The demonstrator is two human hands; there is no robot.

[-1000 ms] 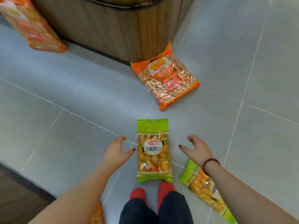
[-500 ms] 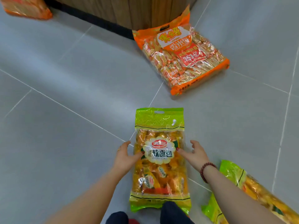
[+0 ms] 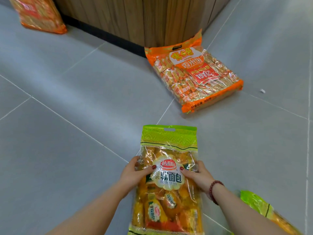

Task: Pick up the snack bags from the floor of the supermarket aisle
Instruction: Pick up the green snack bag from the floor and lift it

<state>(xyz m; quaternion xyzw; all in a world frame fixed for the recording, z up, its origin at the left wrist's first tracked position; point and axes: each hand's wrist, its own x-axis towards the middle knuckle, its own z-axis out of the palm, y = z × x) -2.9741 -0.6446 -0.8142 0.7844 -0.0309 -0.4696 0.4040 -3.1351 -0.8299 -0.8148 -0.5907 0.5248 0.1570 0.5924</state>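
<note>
Both the left hand (image 3: 133, 173) and the right hand (image 3: 197, 175) are gripping the green-topped clear plastic bag of yellow wrapped bread (image 3: 169, 175) by its sides. A large orange bag of rice crackers (image 3: 194, 73) is lying on the grey tiled floor (image 3: 67, 107) beyond.

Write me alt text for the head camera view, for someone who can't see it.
Two bare hands, left hand and right hand, grip the sides of a green-topped bread bag above a grey tiled floor. An orange rice cracker bag lies by a wooden display base; another orange bag leans far left, and a second green bag lies at right.
</note>
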